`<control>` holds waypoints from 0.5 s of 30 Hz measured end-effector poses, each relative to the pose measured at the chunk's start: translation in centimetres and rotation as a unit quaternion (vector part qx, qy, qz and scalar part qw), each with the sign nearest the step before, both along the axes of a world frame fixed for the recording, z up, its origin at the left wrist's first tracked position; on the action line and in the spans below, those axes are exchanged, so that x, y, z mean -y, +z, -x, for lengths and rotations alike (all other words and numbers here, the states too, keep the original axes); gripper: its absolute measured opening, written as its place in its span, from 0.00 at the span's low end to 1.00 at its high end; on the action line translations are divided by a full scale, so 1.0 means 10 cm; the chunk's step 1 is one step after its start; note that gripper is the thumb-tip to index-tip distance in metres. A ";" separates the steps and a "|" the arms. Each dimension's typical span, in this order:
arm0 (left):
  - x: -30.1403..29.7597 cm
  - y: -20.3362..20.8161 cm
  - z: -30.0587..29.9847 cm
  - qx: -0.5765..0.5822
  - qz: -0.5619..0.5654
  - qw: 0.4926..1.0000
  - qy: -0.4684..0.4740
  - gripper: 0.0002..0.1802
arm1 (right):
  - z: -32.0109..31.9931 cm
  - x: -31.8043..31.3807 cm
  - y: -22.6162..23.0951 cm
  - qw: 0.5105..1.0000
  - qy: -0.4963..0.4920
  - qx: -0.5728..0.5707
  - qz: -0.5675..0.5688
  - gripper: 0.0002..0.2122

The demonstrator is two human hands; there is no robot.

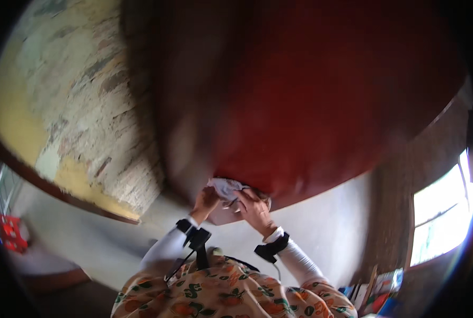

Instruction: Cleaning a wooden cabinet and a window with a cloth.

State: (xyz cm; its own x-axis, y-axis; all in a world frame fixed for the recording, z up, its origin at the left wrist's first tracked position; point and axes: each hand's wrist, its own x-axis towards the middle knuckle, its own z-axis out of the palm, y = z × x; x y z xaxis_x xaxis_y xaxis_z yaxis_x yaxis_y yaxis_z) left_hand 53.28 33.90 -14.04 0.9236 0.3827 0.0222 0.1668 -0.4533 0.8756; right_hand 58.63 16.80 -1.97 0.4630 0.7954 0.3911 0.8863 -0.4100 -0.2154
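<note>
A crumpled pale cloth [227, 188] lies against the lower edge of a large, smooth, dark red panel [311, 106]. My left hand [207, 200] has its fingers closed on the cloth's left side. On the other side, my right hand [255, 210] presses and grips the cloth, its fingers bent over the folds. Both hands are close together, and the cloth partly hides the fingertips. Black straps with small boxes sit on both wrists, over white sleeves.
To the left stands a wall [93, 106] with peeling yellow and white paint. A red plastic crate [12, 233] is at the far left on the grey floor [321, 217]. A bright window [443, 212] is at the right, above a pile of assorted items [377, 291].
</note>
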 end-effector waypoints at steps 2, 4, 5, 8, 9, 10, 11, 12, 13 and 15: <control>0.13 0.10 0.03 0.065 0.103 0.988 0.092 0.28 | -0.07 0.02 0.17 0.999 0.020 -0.042 -0.005 0.15; -0.10 0.42 0.17 0.142 -0.006 0.969 0.204 0.20 | 0.01 -0.17 0.63 0.984 0.056 -0.154 -0.074 0.17; -0.21 0.67 0.25 0.175 -0.062 0.949 0.256 0.17 | -0.04 -0.20 0.89 0.983 0.093 -0.109 -0.115 0.19; -0.29 2.02 0.28 0.287 -0.274 0.862 0.315 0.20 | -0.15 -0.10 1.70 0.972 0.106 0.006 -0.212 0.20; -0.33 2.27 0.28 0.325 -0.282 0.849 0.308 0.21 | -0.12 -0.09 1.76 0.950 0.103 -0.086 -0.284 0.20; -0.32 2.41 0.22 0.363 -0.200 0.872 0.260 0.25 | -0.12 -0.07 1.83 0.952 0.103 -0.050 -0.283 0.22; -0.33 2.48 0.17 0.399 -0.122 0.885 0.209 0.29 | -0.11 -0.09 1.84 0.952 0.105 -0.016 -0.288 0.24; -0.25 2.40 0.06 0.403 -0.078 0.895 0.174 0.37 | -0.11 -0.09 1.80 0.952 0.113 -0.018 -0.283 0.24; -0.15 2.23 -0.02 0.403 -0.039 0.904 0.140 0.45 | -0.10 -0.08 1.68 0.962 0.124 -0.008 -0.245 0.26; 0.18 1.82 -0.06 0.419 -0.099 0.888 0.164 0.55 | -0.14 -0.01 1.31 0.978 0.154 0.018 -0.137 0.32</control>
State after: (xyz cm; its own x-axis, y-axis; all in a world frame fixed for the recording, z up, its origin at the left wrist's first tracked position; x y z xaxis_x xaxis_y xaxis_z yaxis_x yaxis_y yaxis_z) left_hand 53.85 32.08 4.18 0.3908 0.5393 0.7460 -0.3542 -0.6599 0.6626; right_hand 60.02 16.94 11.12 0.2004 0.7585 0.6201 0.9677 -0.0545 -0.2461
